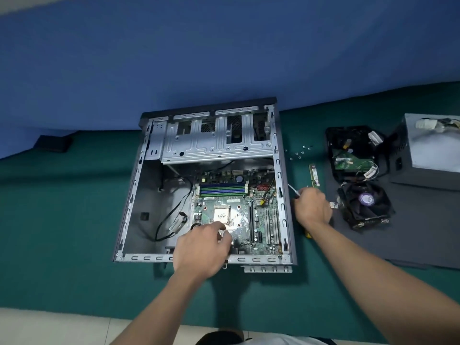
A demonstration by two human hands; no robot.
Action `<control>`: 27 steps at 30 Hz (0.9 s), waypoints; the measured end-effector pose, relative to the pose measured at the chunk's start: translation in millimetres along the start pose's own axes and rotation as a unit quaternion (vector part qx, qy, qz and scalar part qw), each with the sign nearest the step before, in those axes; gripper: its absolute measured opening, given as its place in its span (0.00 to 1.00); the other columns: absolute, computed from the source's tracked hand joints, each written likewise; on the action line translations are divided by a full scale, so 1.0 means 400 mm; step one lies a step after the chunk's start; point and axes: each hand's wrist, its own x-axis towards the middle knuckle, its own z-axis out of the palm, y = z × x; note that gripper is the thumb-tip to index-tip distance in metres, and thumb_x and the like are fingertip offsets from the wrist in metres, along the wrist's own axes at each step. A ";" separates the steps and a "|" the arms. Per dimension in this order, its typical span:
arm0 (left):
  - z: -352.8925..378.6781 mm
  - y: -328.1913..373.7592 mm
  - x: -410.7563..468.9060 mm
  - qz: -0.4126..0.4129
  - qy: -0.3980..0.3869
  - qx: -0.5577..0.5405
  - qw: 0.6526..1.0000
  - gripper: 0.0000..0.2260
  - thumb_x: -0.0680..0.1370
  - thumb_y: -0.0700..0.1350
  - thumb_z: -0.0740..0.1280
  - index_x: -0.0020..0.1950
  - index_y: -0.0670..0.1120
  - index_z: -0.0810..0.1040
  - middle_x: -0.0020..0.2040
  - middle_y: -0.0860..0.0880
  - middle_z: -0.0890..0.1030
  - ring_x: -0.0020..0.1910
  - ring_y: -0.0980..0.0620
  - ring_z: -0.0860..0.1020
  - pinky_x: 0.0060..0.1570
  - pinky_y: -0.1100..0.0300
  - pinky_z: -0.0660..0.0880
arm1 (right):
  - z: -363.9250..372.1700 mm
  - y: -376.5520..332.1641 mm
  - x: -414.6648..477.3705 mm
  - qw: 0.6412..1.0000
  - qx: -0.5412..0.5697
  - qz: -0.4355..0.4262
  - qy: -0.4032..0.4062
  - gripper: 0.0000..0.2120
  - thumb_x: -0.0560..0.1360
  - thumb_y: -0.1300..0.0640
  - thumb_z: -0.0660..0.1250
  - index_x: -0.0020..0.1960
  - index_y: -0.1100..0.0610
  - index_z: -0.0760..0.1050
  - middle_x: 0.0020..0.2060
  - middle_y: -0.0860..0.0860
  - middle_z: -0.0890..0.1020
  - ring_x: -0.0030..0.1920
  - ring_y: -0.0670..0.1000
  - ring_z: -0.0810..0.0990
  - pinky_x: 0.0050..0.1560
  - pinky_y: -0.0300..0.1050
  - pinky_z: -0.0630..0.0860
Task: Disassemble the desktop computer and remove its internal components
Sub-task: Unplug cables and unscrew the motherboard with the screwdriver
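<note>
The open case (134, 195) lies flat on the green surface (74, 220), with the motherboard (263, 220) inside it at its right. A power supply (433, 150), drive (348, 155) and fan (366, 205) lie on the right. The hands are apart. The left hand (201, 247) rests curled on the motherboard's near edge, and I cannot tell whether it grips anything. The right hand (312, 205) holds a screwdriver (293, 191) just outside the case. A RAM stick (314, 175) and screws (300, 153) lie nearby.

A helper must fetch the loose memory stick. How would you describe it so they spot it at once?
Find the open computer case on the green mat. Just right of its right wall, before the dark panel holding removed parts, lies the memory stick. Unlike the small round screws scattered beyond it, it is a long, flat green strip.
</note>
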 end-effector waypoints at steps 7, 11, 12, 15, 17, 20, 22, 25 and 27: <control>-0.005 -0.002 0.005 0.020 -0.039 0.009 0.999 0.17 0.77 0.58 0.51 0.55 0.56 0.76 0.48 0.51 0.83 0.44 0.49 0.78 0.40 0.56 0.68 | 0.010 0.015 -0.010 1.000 0.013 0.013 -0.023 0.10 0.76 0.65 0.60 0.50 0.60 0.80 0.46 0.59 0.80 0.44 0.60 0.79 0.41 0.47 0.73; -0.009 -0.004 0.017 0.031 -0.098 0.009 0.995 0.18 0.78 0.60 0.53 0.60 0.56 0.75 0.56 0.50 0.82 0.50 0.49 0.77 0.44 0.54 0.67 | -0.052 0.018 -0.021 0.987 0.150 0.060 -0.015 0.07 0.73 0.52 0.67 0.40 0.53 0.79 0.37 0.54 0.80 0.41 0.59 0.78 0.42 0.47 0.76; -0.012 -0.007 0.021 0.030 -0.106 0.001 0.994 0.18 0.78 0.60 0.54 0.62 0.56 0.74 0.59 0.50 0.81 0.54 0.49 0.77 0.47 0.54 0.68 | -0.074 0.018 -0.027 0.982 0.176 0.065 0.002 0.10 0.72 0.50 0.67 0.36 0.55 0.76 0.33 0.54 0.79 0.40 0.60 0.78 0.40 0.48 0.74; -0.032 -0.037 0.029 0.044 -0.069 -0.034 0.996 0.19 0.80 0.58 0.57 0.68 0.53 0.72 0.66 0.50 0.76 0.63 0.50 0.74 0.59 0.53 0.71 | -0.150 0.010 -0.052 0.962 0.264 0.049 0.045 0.20 0.73 0.40 0.62 0.33 0.56 0.71 0.29 0.51 0.77 0.36 0.55 0.76 0.35 0.46 0.68; -0.057 -0.083 0.035 0.082 0.033 -0.008 0.996 0.18 0.79 0.53 0.62 0.67 0.48 0.75 0.65 0.48 0.77 0.62 0.48 0.75 0.61 0.52 0.72 | -0.203 -0.014 -0.073 0.940 0.340 0.022 0.025 0.23 0.76 0.34 0.54 0.41 0.52 0.74 0.33 0.48 0.76 0.34 0.49 0.73 0.35 0.46 0.65; -0.088 -0.191 0.053 0.089 0.150 0.062 0.983 0.25 0.73 0.46 0.72 0.67 0.39 0.74 0.69 0.39 0.73 0.66 0.40 0.72 0.66 0.43 0.69 | -0.271 -0.072 -0.102 0.910 0.414 -0.020 -0.030 0.22 0.79 0.34 0.47 0.49 0.50 0.70 0.34 0.48 0.71 0.29 0.46 0.67 0.34 0.47 0.63; -0.109 -0.265 0.071 0.047 0.152 0.082 0.984 0.33 0.73 0.48 0.72 0.73 0.36 0.67 0.74 0.38 0.65 0.72 0.38 0.66 0.68 0.42 0.65 | -0.297 -0.118 -0.126 0.930 0.354 -0.062 -0.070 0.21 0.79 0.35 0.46 0.49 0.49 0.68 0.35 0.46 0.72 0.29 0.42 0.68 0.35 0.44 0.65; -0.121 -0.336 0.099 -0.012 0.109 0.054 0.992 0.40 0.75 0.51 0.70 0.78 0.38 0.53 0.79 0.42 0.53 0.76 0.42 0.56 0.69 0.45 0.65 | -0.283 -0.192 -0.162 0.935 0.326 -0.105 -0.089 0.14 0.81 0.46 0.55 0.41 0.51 0.71 0.31 0.45 0.73 0.24 0.40 0.66 0.26 0.36 0.64; -0.118 -0.349 0.115 -0.017 0.078 0.020 0.997 0.40 0.77 0.51 0.66 0.80 0.41 0.46 0.80 0.48 0.46 0.77 0.45 0.49 0.65 0.47 0.71 | -0.241 -0.237 -0.179 0.935 0.334 -0.088 -0.080 0.08 0.78 0.53 0.64 0.41 0.52 0.76 0.32 0.45 0.77 0.22 0.39 0.67 0.22 0.32 0.64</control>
